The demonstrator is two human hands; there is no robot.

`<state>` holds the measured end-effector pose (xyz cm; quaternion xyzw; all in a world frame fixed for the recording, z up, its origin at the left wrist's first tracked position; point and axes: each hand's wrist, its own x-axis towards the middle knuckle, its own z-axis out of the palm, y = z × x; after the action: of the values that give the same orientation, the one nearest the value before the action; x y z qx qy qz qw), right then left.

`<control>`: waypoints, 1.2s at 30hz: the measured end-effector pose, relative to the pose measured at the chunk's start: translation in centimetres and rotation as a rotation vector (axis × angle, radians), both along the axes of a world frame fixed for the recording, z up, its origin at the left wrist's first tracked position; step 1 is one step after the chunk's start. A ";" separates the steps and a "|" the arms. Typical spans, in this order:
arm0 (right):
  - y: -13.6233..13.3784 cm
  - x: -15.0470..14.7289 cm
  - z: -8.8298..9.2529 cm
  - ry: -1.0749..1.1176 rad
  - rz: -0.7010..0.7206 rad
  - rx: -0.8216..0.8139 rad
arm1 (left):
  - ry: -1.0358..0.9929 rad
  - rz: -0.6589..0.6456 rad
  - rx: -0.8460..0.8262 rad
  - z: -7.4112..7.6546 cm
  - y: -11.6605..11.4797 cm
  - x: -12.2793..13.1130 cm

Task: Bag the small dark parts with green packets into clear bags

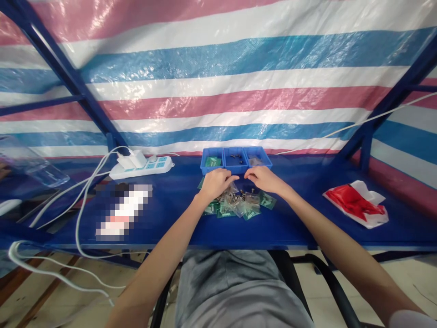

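Observation:
My left hand is closed, with its fingers curled and the thumb stretched toward the right. Facing it across a small gap, my right hand has its thumb and fingers pinched together. What either hand holds, if anything, is too small to make out. Under both lies a pile of small clear plastic bags, some with green cards and small metal parts in them. Just behind the hands stand three joined blue bins: the left bin holds green pieces, the middle bin a few small dark parts, the right bin clear bags.
A white power strip with plugs and looping white cables lies at the left. Nearby is a blurred-out item. A red and white plastic bag rests at the right on the blue table. Striped sheeting hangs behind.

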<state>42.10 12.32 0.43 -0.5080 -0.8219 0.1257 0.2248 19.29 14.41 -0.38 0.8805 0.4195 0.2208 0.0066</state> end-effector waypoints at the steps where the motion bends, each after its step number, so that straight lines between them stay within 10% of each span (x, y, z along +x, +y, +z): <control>1: 0.0 -0.2 -0.2 0.037 -0.024 0.010 | -0.030 -0.007 0.000 0.0 0.0 0.0; 36: -1.3 -3.3 -0.8 0.596 -0.129 -0.014 | -0.115 -0.195 0.080 0.0 -0.7 0.5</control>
<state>38.79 11.00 -0.37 -0.5013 -0.6850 0.2602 0.4602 19.81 13.76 -0.41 0.9026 0.3214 0.2859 0.0169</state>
